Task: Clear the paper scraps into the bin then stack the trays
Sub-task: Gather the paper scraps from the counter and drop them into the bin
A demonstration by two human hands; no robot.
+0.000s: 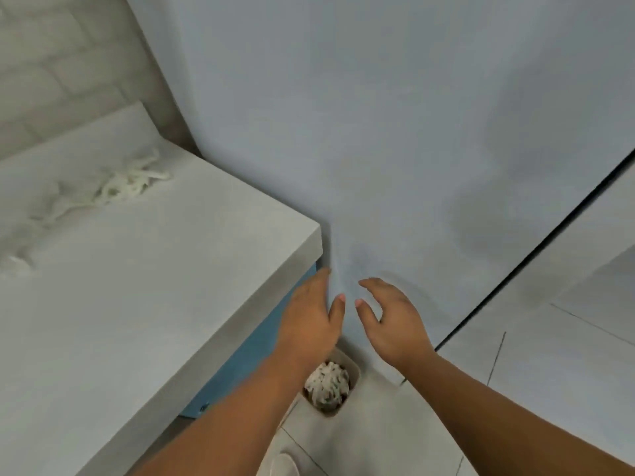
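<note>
A small beige bin (354,367) stands on the floor by the table's corner, with a heap of shredded paper scraps (326,383) inside it. My left hand (311,316) and my right hand (391,317) hover side by side above the bin, palms down, fingers relaxed, both holding nothing. More white paper shreds (130,182) lie strewn on the grey table (144,304) toward its far left side. No trays are in view.
The table's right edge and its blue side panel (254,348) sit just left of the bin. A pale blue wall (378,132) rises directly behind my hands. Tiled floor (549,355) extends to the right.
</note>
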